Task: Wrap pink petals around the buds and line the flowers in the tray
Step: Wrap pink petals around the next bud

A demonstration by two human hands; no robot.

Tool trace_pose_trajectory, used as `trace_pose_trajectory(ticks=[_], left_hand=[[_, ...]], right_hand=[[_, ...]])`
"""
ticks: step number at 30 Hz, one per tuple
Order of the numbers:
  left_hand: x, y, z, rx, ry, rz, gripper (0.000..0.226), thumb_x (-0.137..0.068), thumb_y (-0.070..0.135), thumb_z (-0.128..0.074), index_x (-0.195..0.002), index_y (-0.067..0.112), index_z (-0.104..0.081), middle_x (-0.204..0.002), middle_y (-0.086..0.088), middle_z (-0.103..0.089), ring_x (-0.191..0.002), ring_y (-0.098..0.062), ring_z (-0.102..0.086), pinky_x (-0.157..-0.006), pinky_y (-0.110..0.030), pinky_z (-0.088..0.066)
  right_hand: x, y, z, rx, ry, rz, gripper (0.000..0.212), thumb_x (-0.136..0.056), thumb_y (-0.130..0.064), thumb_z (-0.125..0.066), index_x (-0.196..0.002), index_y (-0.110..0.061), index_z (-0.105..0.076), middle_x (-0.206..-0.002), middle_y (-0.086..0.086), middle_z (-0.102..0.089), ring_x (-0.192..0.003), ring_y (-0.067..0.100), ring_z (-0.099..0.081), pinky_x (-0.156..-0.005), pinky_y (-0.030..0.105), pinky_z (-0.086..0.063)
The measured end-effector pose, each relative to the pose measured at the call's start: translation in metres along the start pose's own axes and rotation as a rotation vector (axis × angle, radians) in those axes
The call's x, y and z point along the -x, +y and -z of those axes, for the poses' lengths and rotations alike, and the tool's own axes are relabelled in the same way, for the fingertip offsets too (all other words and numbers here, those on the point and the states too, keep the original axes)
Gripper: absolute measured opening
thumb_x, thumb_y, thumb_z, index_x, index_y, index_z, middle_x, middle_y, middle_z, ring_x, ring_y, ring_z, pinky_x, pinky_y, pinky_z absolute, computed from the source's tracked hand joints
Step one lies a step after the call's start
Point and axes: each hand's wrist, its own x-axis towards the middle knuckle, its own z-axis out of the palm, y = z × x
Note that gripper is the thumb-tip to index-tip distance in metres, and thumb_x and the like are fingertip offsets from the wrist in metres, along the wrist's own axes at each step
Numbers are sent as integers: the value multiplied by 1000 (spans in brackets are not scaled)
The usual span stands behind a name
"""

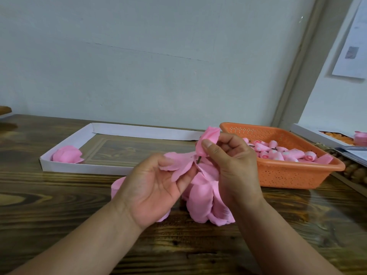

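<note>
From the head camera, the right hand [232,155] pinches the bud [208,141] between thumb and fingers, its stem just under the grip. The left hand [156,185] holds a petal [178,165] just beside the stem. If the pinch loosens, the petal can slip and the wrap opens; the tray [65,151] lies beyond the left hand

Head-worn camera looks forward and down, close over table [59,205].

Small craft workroom: wooden table [59,205], orange basket [288,175] of buds [286,152].
</note>
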Motion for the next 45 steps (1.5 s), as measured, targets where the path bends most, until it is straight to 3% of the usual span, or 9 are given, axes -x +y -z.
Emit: trace_pose_trajectory(ticks=[4, 9, 13, 17, 22, 35, 38, 42, 45], left_hand=[[-6, -7, 1, -96, 136, -30, 34, -70, -2, -57, -103, -10, -61, -108, -22, -69, -95, -24, -69, -78, -35, -58], [-9, -13, 1, -202, 248, -65, 25, -85, 10, -58, -105, -1, -65, -92, -14, -73, -73, -16, -70, -67, -26, -57], [-8, -11, 4, -455, 306, -93, 28, -98, 18, -49, -120, 5, -61, -108, -10, -72, -102, -18, -68, -87, -31, -51], [-6, -12, 2, -535, 319, -154, 27, -99, 19, -48, -119, 5, -61, -106, -10, -73, -101, -19, -68, -81, -29, -51], [-5, -12, 0, -503, 308, -150, 29, -100, 15, -45, -122, 3, -57, -109, -15, -71, -105, -26, -67, -97, -42, -48], [-1, -9, -2, -340, 177, 12, 30, -101, 12, -40, -124, -1, -54, -106, -18, -71, -93, -23, -71, -69, -30, -60], [-1, -8, 0, -330, 193, 13, 31, -100, 12, -42, -125, -2, -53, -107, -18, -71, -93, -23, -71, -68, -29, -60], [0, -7, 0, -324, 217, 11, 31, -100, 13, -43, -124, 0, -55, -108, -18, -71, -99, -23, -70, -77, -33, -57], [0, -5, -2, -301, 216, 7, 30, -100, 14, -44, -123, -1, -56, -109, -20, -70, -101, -25, -69, -80, -35, -58]], right_hand=[[3, -1, -1, 25, -22, 20, 15, -66, -14, -73, -79, -11, -68, -68, 5, -69, -62, 16, -64, -58, 24, -53], [9, 7, -5, 88, -131, 32, 9, -77, 1, -70, -83, -3, -66, -70, 6, -69, -64, 14, -64, -59, 24, -54], [5, 4, -2, 79, -105, 70, 11, -77, 1, -70, -85, -5, -66, -70, 0, -69, -65, 10, -64, -61, 19, -51], [2, 4, 1, 79, -80, 51, 15, -75, -6, -73, -88, -5, -66, -74, 3, -70, -67, 13, -65, -61, 22, -51], [0, 0, 0, 8, -59, 47, 19, -64, -15, -73, -82, -10, -67, -69, 0, -70, -63, 9, -64, -57, 17, -49], [1, 1, 3, 32, -114, 15, 16, -66, -16, -75, -81, -17, -70, -75, 3, -71, -68, 14, -67, -59, 23, -52], [2, 1, 4, 64, -128, 3, 18, -69, -14, -78, -84, -16, -69, -76, 3, -71, -69, 15, -67, -60, 24, -53], [4, 5, 3, 107, -177, 62, 16, -73, -6, -71, -89, -5, -66, -75, -1, -71, -73, 7, -68, -65, 14, -51], [5, 8, 2, 90, -209, 58, 15, -73, -5, -71, -86, -12, -69, -80, 0, -73, -75, 12, -69, -66, 20, -52]])
